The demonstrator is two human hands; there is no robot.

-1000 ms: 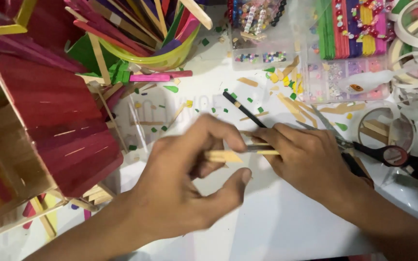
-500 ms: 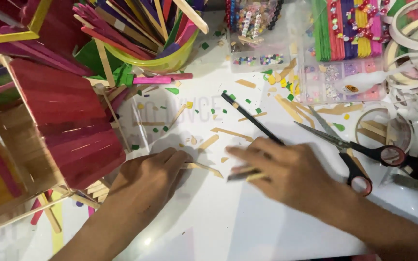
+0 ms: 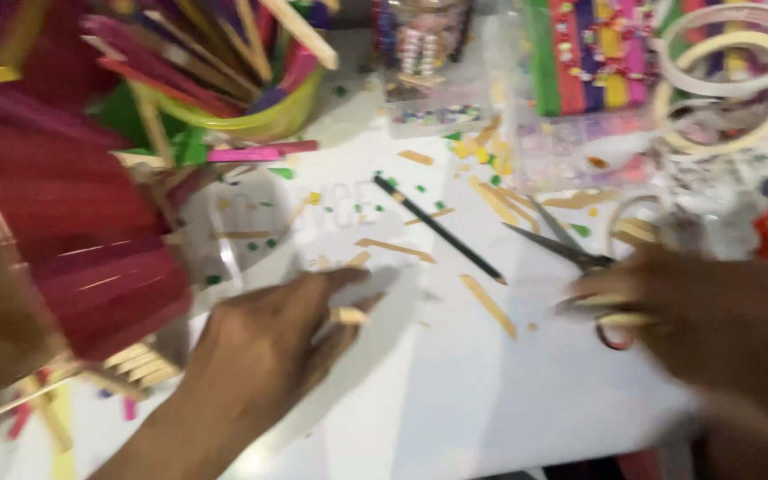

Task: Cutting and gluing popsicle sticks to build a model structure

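A white table [image 3: 455, 418] strewn with craft scraps fills the view, its near middle stretch bare and its far edge crowded with supplies. The left hand [image 3: 268, 347] rests low on the table with fingers loosely curled, thumb and forefinger pinching a short pale stick piece [image 3: 348, 316] at its tip. The right hand [image 3: 722, 324] is blurred; its fingers are bent over the handles of the scissors [image 3: 571, 253], touching them, though how tightly they close cannot be told. The scissor blades point up and left, slightly parted.

Between the hands lie a loose wooden stick [image 3: 488, 305] and a black pencil [image 3: 437, 228], angled from upper left to lower right, both apart from either hand. Just left of the left hand stands a red stick-built box [image 3: 82, 258], close against the wrist. Behind it a green cup of coloured sticks [image 3: 251, 98] leans over the table. Far right sit rolls of tape [image 3: 722, 80] and a clear tray of coloured sticks and beads [image 3: 580, 62].
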